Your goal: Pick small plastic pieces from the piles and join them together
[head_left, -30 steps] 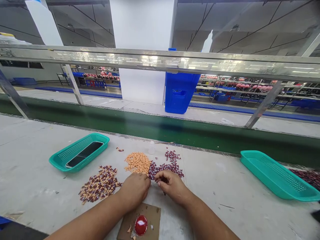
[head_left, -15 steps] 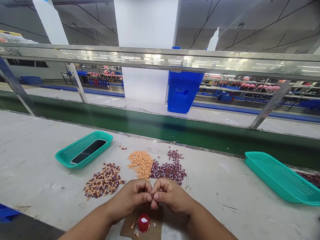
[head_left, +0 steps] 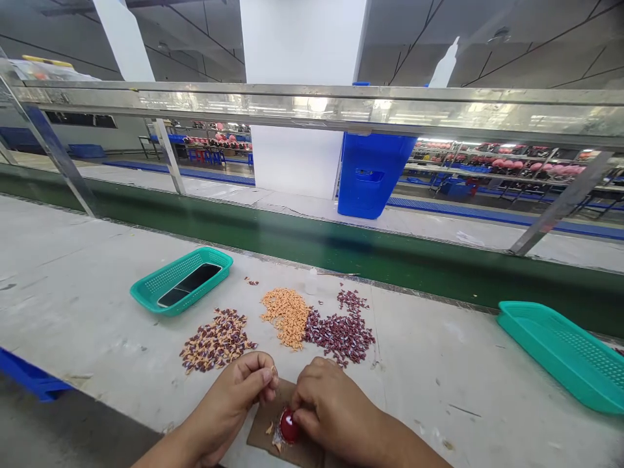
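My left hand [head_left: 248, 383] is closed in a pinch, with a tiny pale orange piece [head_left: 273, 371] just showing at thumb and forefinger. Fingers bent, my right hand [head_left: 331, 403] reaches down to a small round red dish [head_left: 289, 427], its thumb and forefinger at the rim. Whatever those fingers hold is hidden. The dish sits on a brown cardboard piece [head_left: 260, 432] with orange scraps beside it. Beyond my hands lie a pile of small orange pieces [head_left: 286, 315] and a touching pile of dark red pieces [head_left: 344, 335]. Two-coloured orange and dark red pieces [head_left: 214, 341] form a pile further left.
A green basket [head_left: 141, 296] holding a phone-like dark flat object [head_left: 192, 285] stands left. Another green basket [head_left: 541, 344] is at the right. A small white bottle [head_left: 312, 279] and thin stick [head_left: 338, 274] lie near the green belt [head_left: 292, 231]. Behind stands a blue bin [head_left: 368, 179].
My hands were together at the fingertips and have come apart. The right one has gone down to the red dish; the left stays raised in a pinch. The view has shifted slightly.
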Motion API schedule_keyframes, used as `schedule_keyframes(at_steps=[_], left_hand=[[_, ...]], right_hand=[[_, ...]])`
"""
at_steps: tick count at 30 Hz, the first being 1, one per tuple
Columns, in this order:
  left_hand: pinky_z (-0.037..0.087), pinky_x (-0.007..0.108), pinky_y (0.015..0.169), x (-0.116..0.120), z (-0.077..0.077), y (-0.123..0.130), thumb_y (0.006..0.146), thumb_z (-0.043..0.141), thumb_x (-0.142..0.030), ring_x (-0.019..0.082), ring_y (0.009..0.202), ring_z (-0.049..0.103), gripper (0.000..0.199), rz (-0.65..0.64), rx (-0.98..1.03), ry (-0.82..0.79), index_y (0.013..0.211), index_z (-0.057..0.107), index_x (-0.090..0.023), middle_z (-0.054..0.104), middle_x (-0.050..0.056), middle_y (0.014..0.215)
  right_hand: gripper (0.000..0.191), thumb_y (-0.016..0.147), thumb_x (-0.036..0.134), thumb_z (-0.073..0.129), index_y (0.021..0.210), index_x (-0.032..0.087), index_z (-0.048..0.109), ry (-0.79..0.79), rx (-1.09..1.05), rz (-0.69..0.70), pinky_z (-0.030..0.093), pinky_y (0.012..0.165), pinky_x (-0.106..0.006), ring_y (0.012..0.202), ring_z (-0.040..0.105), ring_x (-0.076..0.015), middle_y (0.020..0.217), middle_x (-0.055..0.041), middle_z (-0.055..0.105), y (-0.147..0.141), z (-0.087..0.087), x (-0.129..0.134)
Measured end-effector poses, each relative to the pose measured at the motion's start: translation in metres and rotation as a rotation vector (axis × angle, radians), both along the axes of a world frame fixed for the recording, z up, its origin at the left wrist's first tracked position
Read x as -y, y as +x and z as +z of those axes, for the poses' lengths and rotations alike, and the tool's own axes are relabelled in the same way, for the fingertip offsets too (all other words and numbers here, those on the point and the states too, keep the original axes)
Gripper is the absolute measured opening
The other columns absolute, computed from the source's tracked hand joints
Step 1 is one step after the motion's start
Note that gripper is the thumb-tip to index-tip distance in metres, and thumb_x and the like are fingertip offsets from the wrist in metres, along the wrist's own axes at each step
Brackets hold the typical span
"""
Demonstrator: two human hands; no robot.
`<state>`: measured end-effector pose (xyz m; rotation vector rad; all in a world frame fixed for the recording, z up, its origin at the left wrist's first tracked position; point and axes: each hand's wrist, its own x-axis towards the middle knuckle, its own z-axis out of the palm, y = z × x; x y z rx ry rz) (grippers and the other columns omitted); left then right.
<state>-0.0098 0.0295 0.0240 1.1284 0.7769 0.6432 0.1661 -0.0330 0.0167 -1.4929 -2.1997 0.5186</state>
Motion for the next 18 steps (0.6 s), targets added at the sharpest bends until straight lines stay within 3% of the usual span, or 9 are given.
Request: schedule_keyframes(at_steps=[4, 8, 13, 16, 18], left_hand=[[0.033, 0.022, 0.058, 0.007, -0.004, -0.005, 0.070, 0.069, -0.039, 0.010, 0.060, 0.043, 0.027, 0.040, 0.013, -0.021, 0.068, 0.055, -0.017, 0.054, -0.003, 0.065], [0.033, 0.022, 0.056, 0.014, -0.009, -0.005, 0.069, 0.071, -0.037, 0.009, 0.057, 0.040, 0.026, 0.084, 0.054, -0.082, 0.069, 0.055, -0.017, 0.049, -0.005, 0.060], [0.033, 0.021, 0.054, 0.023, -0.017, -0.001, 0.069, 0.073, -0.036, 0.009, 0.055, 0.043, 0.027, 0.056, 0.132, -0.179, 0.069, 0.054, -0.017, 0.053, -0.004, 0.059], [0.033, 0.021, 0.054, 0.028, -0.020, 0.002, 0.071, 0.072, -0.037, 0.008, 0.054, 0.044, 0.027, 0.017, 0.170, -0.222, 0.070, 0.054, -0.017, 0.054, -0.004, 0.059], [0.034, 0.021, 0.053, 0.030, -0.022, 0.004, 0.073, 0.071, -0.038, 0.009, 0.053, 0.044, 0.027, -0.024, 0.186, -0.230, 0.069, 0.055, -0.017, 0.054, -0.003, 0.057]], right_hand=[[0.006, 0.077, 0.024, 0.063, 0.076, 0.019, 0.065, 0.040, 0.213, 0.045, 0.036, 0.075, -0.031, 0.081, 0.054, -0.0193, 0.079, -0.0037, 0.067, -0.008, -0.004, 0.001], [0.006, 0.076, 0.025, 0.064, 0.074, 0.019, 0.064, 0.059, 0.209, 0.044, 0.036, 0.075, -0.033, 0.080, 0.053, -0.0201, 0.077, -0.0035, 0.066, -0.010, -0.005, 0.002], [0.011, 0.070, 0.009, 0.062, 0.068, 0.020, 0.061, 0.084, -0.233, -0.048, 0.038, 0.075, -0.029, 0.077, 0.054, -0.0158, 0.073, 0.0003, 0.062, -0.008, -0.001, 0.005], [0.009, 0.072, 0.012, 0.060, 0.066, 0.020, 0.059, 0.138, -0.526, -0.148, 0.040, 0.070, -0.027, 0.074, 0.054, -0.0151, 0.072, 0.0000, 0.060, -0.009, 0.001, 0.006], [0.009, 0.074, 0.017, 0.059, 0.066, 0.020, 0.057, 0.145, -0.613, -0.185, 0.041, 0.067, -0.027, 0.071, 0.054, -0.0152, 0.071, -0.0005, 0.058, -0.010, 0.003, 0.006]])
